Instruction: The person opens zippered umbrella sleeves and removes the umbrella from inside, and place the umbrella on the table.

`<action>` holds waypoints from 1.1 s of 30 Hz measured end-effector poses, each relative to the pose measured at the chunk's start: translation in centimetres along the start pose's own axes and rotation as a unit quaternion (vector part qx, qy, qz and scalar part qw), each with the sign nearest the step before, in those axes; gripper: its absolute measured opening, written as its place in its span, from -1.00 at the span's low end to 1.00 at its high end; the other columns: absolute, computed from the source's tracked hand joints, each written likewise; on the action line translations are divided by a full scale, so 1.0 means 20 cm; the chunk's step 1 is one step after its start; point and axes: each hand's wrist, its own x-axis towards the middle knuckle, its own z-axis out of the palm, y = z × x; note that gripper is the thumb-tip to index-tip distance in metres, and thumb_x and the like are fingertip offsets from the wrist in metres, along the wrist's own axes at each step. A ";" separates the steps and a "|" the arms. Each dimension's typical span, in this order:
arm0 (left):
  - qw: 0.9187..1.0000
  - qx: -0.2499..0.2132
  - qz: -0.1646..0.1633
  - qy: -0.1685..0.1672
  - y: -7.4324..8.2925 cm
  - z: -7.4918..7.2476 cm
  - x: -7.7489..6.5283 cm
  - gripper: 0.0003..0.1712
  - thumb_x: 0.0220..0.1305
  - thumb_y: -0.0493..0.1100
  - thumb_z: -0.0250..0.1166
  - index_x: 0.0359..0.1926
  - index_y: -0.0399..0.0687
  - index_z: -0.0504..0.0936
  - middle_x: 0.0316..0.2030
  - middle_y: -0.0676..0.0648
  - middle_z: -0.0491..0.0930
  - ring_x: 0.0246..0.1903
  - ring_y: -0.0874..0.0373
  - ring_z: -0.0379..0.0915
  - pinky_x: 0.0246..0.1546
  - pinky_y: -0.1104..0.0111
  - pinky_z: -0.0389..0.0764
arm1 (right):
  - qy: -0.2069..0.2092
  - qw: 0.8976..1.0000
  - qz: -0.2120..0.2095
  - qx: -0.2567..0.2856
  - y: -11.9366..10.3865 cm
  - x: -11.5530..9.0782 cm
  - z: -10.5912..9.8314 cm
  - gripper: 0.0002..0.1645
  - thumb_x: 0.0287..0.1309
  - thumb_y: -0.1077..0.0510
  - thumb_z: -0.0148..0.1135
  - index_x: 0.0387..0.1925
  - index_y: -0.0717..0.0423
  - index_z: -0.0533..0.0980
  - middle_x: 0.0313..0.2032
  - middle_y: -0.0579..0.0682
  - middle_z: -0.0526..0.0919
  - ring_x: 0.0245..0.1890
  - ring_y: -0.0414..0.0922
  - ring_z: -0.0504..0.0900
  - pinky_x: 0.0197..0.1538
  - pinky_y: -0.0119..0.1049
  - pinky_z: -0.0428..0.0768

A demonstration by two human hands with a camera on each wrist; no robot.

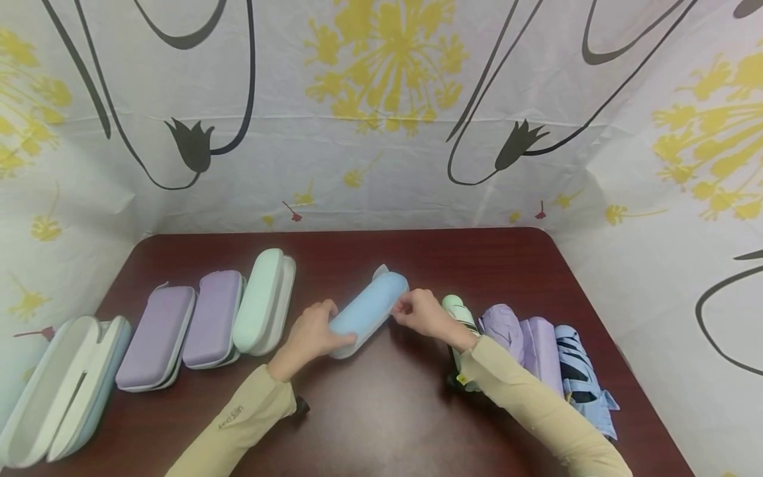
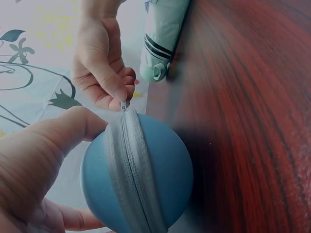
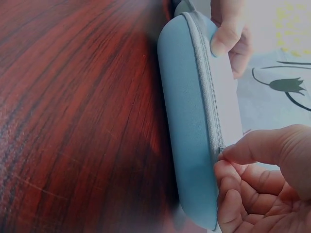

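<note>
A light blue zip case (image 1: 369, 306) sits slanted on the table in the head view, a hand at each end. My left hand (image 1: 312, 331) grips its near end, thumb on one side and fingers on the other. At the far right part of the case, my right hand (image 1: 426, 313) pinches the small zipper pull (image 3: 221, 149) between thumb and forefinger. In the right wrist view, the closed grey zipper (image 3: 204, 77) runs along the case from the left hand's end to that pull. The left wrist view shows the rounded case end, its zipper teeth meshed.
On the left of the table lie an open pale blue case (image 1: 89, 391), two purple cases (image 1: 156, 338) and a mint case (image 1: 256, 298). To the right are a mint umbrella (image 1: 457, 310), partly behind the right sleeve, two purple folded umbrellas (image 1: 503, 328) and a blue umbrella (image 1: 575, 358).
</note>
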 end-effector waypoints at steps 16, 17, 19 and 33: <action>0.999 -0.047 -0.014 -0.017 -0.01 0.01 0.00 -0.50 -0.22 0.04 0.43 -0.36 -0.21 0.46 -0.51 -0.06 0.49 -0.52 0.12 0.37 -0.49 0.32 0.45 | 0.004 1.000 -0.010 0.002 -0.04 0.01 0.01 -0.95 0.00 0.25 0.29 -0.48 0.19 0.62 -0.53 -0.10 0.64 -0.49 -0.29 0.54 -0.37 -0.43 0.52; 0.999 -0.049 -0.015 -0.019 -0.01 0.01 0.00 -0.50 -0.22 0.03 0.42 -0.36 -0.21 0.46 -0.52 -0.06 0.49 -0.53 0.12 0.37 -0.50 0.32 0.45 | 0.003 1.000 -0.009 0.002 -0.04 0.01 0.01 -0.94 0.00 0.25 0.29 -0.48 0.20 0.62 -0.53 -0.10 0.64 -0.49 -0.29 0.54 -0.37 -0.43 0.52; 0.998 -0.055 -0.018 -0.023 -0.01 0.01 0.00 -0.52 -0.21 0.02 0.42 -0.37 -0.22 0.46 -0.53 -0.06 0.48 -0.54 0.12 0.37 -0.51 0.32 0.44 | 0.003 1.000 -0.008 0.001 -0.05 0.01 0.01 -0.94 0.00 0.26 0.29 -0.47 0.20 0.62 -0.53 -0.10 0.64 -0.49 -0.28 0.54 -0.37 -0.43 0.52; 0.994 -0.091 -0.041 -0.049 0.00 0.04 0.00 -0.55 -0.20 0.02 0.37 -0.41 -0.21 0.42 -0.60 -0.07 0.43 -0.57 0.12 0.34 -0.56 0.35 0.39 | -0.004 1.000 -0.011 0.006 -0.09 0.00 0.02 -0.95 0.01 0.27 0.26 -0.49 0.20 0.60 -0.54 -0.10 0.62 -0.51 -0.29 0.51 -0.38 -0.44 0.51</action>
